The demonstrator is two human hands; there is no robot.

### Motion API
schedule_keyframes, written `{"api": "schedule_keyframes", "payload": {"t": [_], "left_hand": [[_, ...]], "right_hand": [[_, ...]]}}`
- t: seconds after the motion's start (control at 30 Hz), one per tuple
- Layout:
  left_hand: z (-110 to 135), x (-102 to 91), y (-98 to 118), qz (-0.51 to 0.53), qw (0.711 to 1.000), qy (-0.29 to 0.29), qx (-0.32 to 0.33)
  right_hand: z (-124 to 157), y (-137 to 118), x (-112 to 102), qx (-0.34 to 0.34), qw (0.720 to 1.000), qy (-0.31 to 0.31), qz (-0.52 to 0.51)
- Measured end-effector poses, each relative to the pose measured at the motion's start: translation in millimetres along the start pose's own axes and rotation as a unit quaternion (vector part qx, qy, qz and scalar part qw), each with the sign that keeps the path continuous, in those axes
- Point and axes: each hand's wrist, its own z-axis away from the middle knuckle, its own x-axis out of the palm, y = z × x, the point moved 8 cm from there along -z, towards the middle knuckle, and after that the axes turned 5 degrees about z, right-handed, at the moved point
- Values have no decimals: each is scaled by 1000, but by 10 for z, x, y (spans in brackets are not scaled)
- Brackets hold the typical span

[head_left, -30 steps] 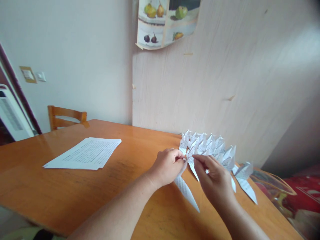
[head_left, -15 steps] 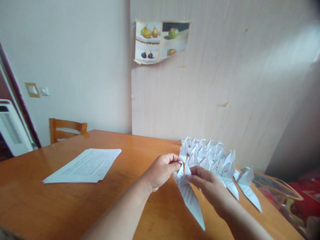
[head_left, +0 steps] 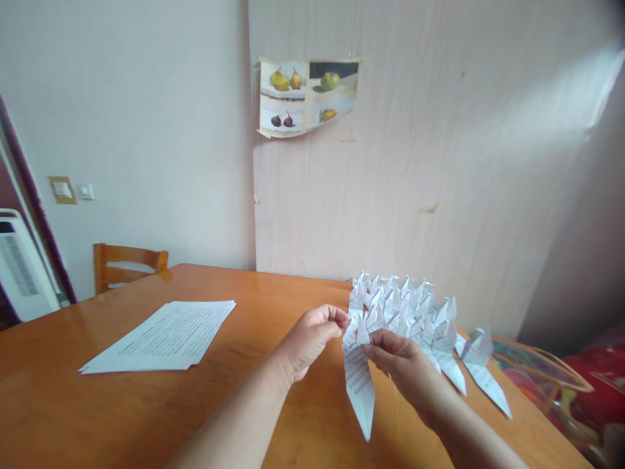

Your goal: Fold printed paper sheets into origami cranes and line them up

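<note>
A long folded piece of printed white paper (head_left: 359,381), an origami shape with two upright points at its top and a pointed lower end, is held above the table's right half. My right hand (head_left: 398,355) pinches its right point between thumb and fingers. At the left point, my left hand (head_left: 315,335) has its fingers curled close together against the paper; the exact contact is partly hidden. Just beyond my hands, several similar folded paper pieces (head_left: 405,303) stand in rows. Another folded piece (head_left: 478,348) sits apart at their right end.
A stack of printed sheets (head_left: 161,339) lies on the left of the wooden table (head_left: 273,293). Behind it stands a wooden chair (head_left: 129,255). Fruit pictures (head_left: 307,94) hang on the wall panel. Beyond the table's right edge are a clear plastic bag (head_left: 532,371) and red items (head_left: 596,371).
The folded paper's lower end has swung left, so the piece hangs more upright. My left thumb has drawn back slightly from its point. The whole view has shifted a little.
</note>
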Motion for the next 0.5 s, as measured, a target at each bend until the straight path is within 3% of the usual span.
{"api": "schedule_keyframes", "payload": {"t": [0.2, 0.4, 0.5], "left_hand": [[-6, 55, -190, -72, 995, -37, -53], [-32, 29, -335, -118, 990, -25, -67], [-67, -40, -363, -124, 991, -2, -57]], "right_hand": [[-46, 125, 10, 3, 1000, -5, -17], [-75, 156, 16, -12, 1000, -4, -9], [-76, 151, -112, -1, 999, 44, 12]]}}
